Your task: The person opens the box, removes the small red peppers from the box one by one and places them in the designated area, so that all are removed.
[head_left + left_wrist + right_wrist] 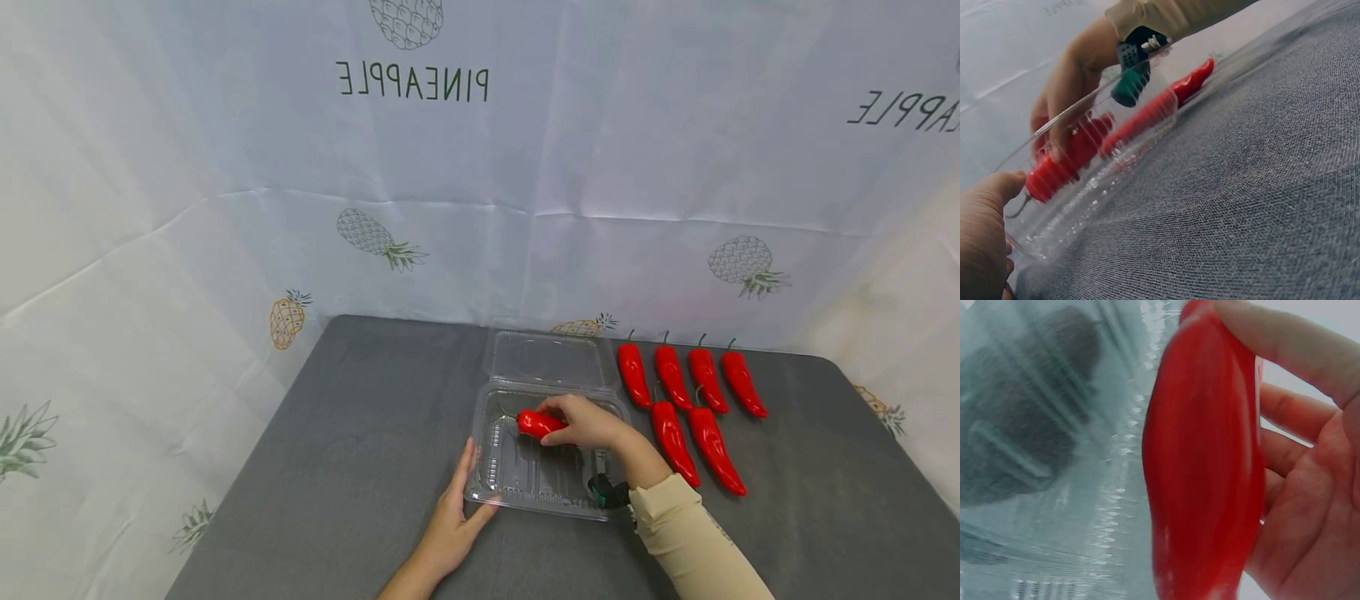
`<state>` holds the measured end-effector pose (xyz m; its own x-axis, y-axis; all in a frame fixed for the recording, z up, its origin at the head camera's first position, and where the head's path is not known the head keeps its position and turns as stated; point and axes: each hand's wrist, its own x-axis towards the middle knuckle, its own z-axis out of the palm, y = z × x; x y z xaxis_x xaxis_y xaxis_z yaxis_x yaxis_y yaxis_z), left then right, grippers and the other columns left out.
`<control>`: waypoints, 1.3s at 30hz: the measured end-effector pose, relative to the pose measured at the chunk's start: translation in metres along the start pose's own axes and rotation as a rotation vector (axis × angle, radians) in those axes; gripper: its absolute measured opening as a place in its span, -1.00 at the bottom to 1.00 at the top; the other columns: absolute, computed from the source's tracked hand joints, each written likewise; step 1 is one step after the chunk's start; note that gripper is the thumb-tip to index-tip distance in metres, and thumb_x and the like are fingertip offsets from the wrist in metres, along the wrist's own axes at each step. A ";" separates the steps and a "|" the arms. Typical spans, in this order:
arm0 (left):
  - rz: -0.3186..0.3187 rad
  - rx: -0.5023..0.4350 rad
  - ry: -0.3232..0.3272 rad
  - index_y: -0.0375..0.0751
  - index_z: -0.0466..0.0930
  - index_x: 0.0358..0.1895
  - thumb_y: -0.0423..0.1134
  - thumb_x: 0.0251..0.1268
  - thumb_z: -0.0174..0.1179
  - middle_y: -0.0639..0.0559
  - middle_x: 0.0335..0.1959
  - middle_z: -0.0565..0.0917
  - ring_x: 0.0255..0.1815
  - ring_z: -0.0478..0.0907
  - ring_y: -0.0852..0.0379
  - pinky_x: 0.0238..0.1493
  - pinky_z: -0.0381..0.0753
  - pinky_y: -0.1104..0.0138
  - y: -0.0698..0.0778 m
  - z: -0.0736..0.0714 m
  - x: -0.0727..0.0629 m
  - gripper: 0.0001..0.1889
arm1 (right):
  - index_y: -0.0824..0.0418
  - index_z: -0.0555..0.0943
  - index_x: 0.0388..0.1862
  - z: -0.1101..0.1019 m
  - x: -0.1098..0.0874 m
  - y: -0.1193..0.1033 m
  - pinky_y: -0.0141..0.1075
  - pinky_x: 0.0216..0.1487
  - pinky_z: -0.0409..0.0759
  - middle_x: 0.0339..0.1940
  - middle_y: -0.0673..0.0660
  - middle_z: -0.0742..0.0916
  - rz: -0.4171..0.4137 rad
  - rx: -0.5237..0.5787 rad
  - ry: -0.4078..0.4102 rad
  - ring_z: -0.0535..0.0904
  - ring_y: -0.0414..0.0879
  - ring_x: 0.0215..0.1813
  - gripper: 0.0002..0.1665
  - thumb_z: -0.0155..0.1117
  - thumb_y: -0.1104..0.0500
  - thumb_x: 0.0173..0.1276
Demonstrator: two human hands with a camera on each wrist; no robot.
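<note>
A red chili pepper is gripped by my right hand over the clear plastic container, its thin stem pointing left. In the right wrist view the glossy pepper lies between thumb and fingers, its ends cut off by the frame. At the container's front left corner, my left hand touches the side with straight, spread fingers and the front edge with its thumb. Seen from the left wrist, its thumb rests against the rim. The container's lid lies folded back behind it.
Several red chili peppers lie in two rows on the dark grey tabletop, right of the container. A white pineapple-print curtain hangs behind the table. A dark device with a green part sits at my right wrist.
</note>
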<state>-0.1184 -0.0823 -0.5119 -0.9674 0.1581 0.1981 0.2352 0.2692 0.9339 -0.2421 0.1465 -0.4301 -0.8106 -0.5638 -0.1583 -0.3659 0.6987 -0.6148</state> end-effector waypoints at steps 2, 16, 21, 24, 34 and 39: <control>-0.004 0.003 -0.002 0.12 -0.15 0.49 -0.10 0.23 0.19 -0.10 0.44 0.21 0.45 0.10 -0.07 0.33 -0.09 0.63 0.000 0.000 0.000 -0.15 | 0.31 0.56 0.00 -0.003 -0.002 -0.002 -0.33 -0.24 0.52 -0.19 0.11 0.69 0.009 0.015 -0.009 0.51 -0.15 -0.23 -0.52 0.40 0.15 0.11; 0.001 -0.009 -0.004 0.11 -0.15 0.49 -0.11 0.23 0.19 -0.09 0.44 0.21 0.45 0.10 -0.07 0.31 -0.10 0.67 -0.001 0.000 -0.001 -0.15 | 0.23 0.53 0.15 -0.021 -0.026 -0.012 -0.28 -0.22 0.57 -0.09 0.11 0.67 0.071 0.151 0.032 0.54 -0.08 -0.14 -0.33 0.38 -0.08 0.12; -0.006 -0.018 -0.004 0.09 -0.16 0.49 -0.16 0.21 0.21 -0.10 0.44 0.21 0.45 0.09 -0.05 0.29 -0.12 0.71 -0.002 0.001 0.000 -0.13 | 0.24 0.48 0.23 -0.025 -0.034 -0.005 -0.27 -0.29 0.57 -0.02 0.22 0.67 0.074 0.237 0.048 0.53 -0.07 -0.20 -0.32 0.34 -0.04 0.18; 0.004 -0.024 0.004 0.05 -0.15 0.49 -0.21 0.19 0.23 -0.12 0.43 0.22 0.45 0.10 -0.05 0.28 -0.12 0.72 -0.003 0.002 0.000 -0.11 | 0.24 0.43 0.28 -0.027 -0.039 -0.002 -0.30 -0.31 0.57 0.08 0.31 0.63 0.034 0.255 0.069 0.52 -0.05 -0.17 -0.35 0.28 0.01 0.25; 0.011 0.002 -0.006 0.11 -0.16 0.49 -0.12 0.24 0.19 -0.11 0.44 0.20 0.45 0.09 -0.07 0.30 -0.12 0.70 -0.003 0.001 0.000 -0.15 | 0.21 0.39 0.30 -0.034 -0.065 0.002 -0.36 -0.41 0.52 0.17 0.37 0.57 0.073 0.241 0.232 0.49 -0.06 -0.20 -0.40 0.20 0.05 0.31; 0.022 0.000 -0.007 0.10 -0.17 0.49 -0.11 0.24 0.18 -0.13 0.44 0.19 0.45 0.09 -0.09 0.30 -0.13 0.70 -0.001 0.001 0.000 -0.15 | 0.21 0.39 0.30 -0.034 -0.077 0.006 -0.38 -0.51 0.43 0.21 0.34 0.55 0.124 0.248 0.297 0.44 -0.09 -0.29 -0.38 0.20 0.02 0.31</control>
<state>-0.1187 -0.0812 -0.5134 -0.9613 0.1706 0.2163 0.2563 0.2657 0.9294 -0.1974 0.2092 -0.3958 -0.9518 -0.3047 -0.0352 -0.1650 0.6055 -0.7786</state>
